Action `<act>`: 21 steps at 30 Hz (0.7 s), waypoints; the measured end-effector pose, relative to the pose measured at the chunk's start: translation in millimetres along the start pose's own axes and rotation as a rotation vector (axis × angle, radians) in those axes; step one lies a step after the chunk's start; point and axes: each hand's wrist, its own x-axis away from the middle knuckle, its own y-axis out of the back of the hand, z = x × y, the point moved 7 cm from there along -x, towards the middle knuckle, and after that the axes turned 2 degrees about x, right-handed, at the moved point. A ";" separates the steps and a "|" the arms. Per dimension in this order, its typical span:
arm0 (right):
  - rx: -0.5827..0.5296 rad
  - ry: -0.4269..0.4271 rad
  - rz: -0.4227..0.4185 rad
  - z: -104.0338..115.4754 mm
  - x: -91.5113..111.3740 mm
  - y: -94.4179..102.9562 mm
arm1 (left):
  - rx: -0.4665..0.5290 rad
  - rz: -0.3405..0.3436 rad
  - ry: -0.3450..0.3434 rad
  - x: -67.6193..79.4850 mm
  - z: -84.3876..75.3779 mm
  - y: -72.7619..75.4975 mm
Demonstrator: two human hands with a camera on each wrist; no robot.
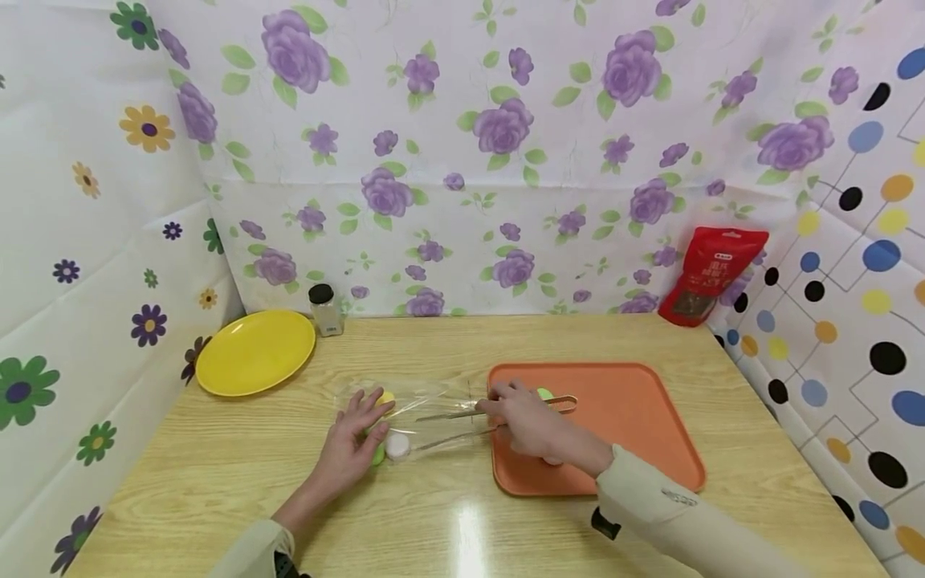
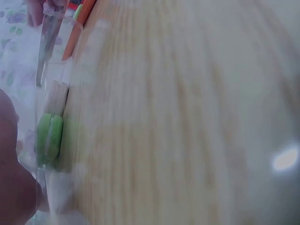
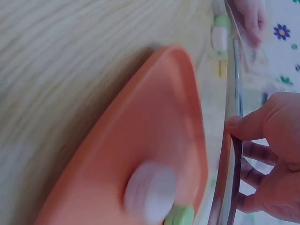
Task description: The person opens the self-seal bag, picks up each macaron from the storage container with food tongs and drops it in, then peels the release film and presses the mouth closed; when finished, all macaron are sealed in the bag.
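My right hand (image 1: 523,417) holds a pair of metal tongs (image 1: 563,404), thumb on one arm and fingers on the other. The tongs' arms stand apart, their tips over a clear plastic package (image 1: 441,393) on the table. My left hand (image 1: 352,441) rests on the package's left end, fingers spread. Around that hand show a yellow macaron (image 1: 386,399), a green macaron (image 2: 49,138) and a pale macaron (image 1: 398,445). The lower tong tip is close to the pale one. Under my right hand, the orange tray (image 3: 159,108) bears another pale macaron (image 3: 151,191) and a green one (image 3: 180,215).
A yellow plate (image 1: 256,353) lies at the back left, with a black-lidded jar (image 1: 327,311) beside it. At the back right a red pouch (image 1: 711,277) leans against the patterned cloth wall (image 1: 448,217). The wooden table (image 1: 405,522) reaches toward me.
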 end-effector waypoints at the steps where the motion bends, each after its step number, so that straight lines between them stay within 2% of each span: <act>1: -0.005 -0.006 -0.014 -4.2 6.6 2.9 | 0.002 -0.001 -0.005 -0.1 -0.5 -0.4; 10: -0.019 -0.073 -0.150 -51.8 76.6 28.3 | 0.025 0.003 -0.002 -0.9 -1.1 -0.7; 16: 0.017 -0.191 -0.157 -85.4 120.5 35.0 | 0.024 0.006 0.013 0.1 -1.5 0.2; 21: 0.035 -0.230 -0.171 -103.8 142.7 37.2 | 0.023 0.011 0.014 0.3 -1.7 -0.1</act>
